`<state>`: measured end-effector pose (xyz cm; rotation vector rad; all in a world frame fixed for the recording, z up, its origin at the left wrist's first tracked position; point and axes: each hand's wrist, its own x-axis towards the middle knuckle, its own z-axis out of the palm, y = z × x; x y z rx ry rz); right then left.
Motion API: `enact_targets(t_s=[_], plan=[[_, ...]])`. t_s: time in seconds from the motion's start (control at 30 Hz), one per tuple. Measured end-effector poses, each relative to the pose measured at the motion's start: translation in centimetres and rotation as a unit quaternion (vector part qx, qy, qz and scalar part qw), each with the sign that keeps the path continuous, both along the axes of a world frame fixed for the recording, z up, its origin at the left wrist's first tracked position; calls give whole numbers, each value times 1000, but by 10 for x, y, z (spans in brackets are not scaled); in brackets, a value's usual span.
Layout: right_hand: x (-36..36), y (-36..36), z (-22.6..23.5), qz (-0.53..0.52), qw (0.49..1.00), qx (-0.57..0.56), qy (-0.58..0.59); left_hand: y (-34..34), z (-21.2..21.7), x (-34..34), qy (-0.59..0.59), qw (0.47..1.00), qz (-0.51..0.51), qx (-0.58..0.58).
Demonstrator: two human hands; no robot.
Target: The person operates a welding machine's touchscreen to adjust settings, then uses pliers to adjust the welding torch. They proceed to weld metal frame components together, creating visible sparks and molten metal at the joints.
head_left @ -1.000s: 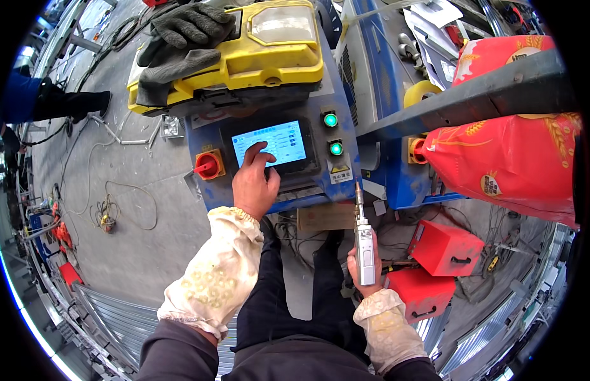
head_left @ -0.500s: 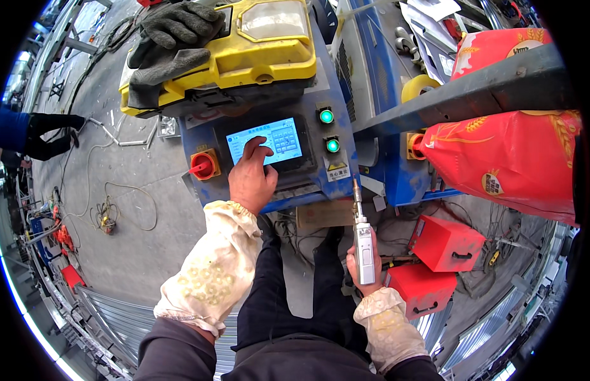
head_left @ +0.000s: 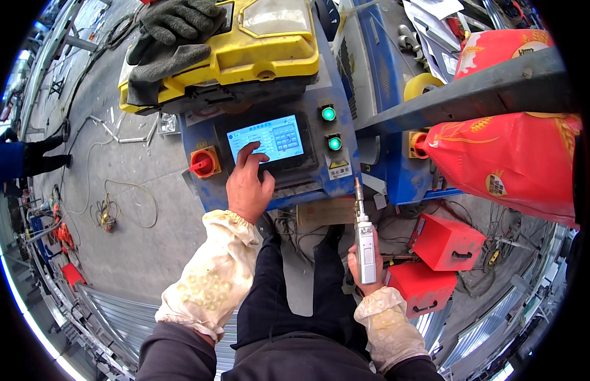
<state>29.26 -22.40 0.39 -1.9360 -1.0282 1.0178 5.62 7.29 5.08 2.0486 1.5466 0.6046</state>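
Wide fisheye view downward from head height

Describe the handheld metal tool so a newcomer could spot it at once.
Find the blue machine with the lit screen. Near its lower right corner in the picture, the right hand holds the tool. It is slim and silvery with a narrow copper-coloured tip, unlike the bulky red boxes beside it.

Grey gloves (head_left: 171,60) on yellow case (head_left: 269,56) | red bag (head_left: 511,168) | red boxes (head_left: 446,243)

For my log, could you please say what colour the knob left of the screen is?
The knob is red, clearest in the head view.
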Motion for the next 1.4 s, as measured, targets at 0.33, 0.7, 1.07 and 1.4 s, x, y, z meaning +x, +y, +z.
enact_targets(t_s=[0.33,0.7,1.07,1.4], plan=[[0,9,17,14,999,46,23,-10,1,4,-21,1000,0,-5],[2,20,34,18,999,41,1,-9,0,8,-36,999,-3,-5],[2,22,33,14,999,34,6,-4,1,13,-35,999,-3,-9],[3,19,30,20,999,46,-2,1,4,15,-34,999,26,-32]])
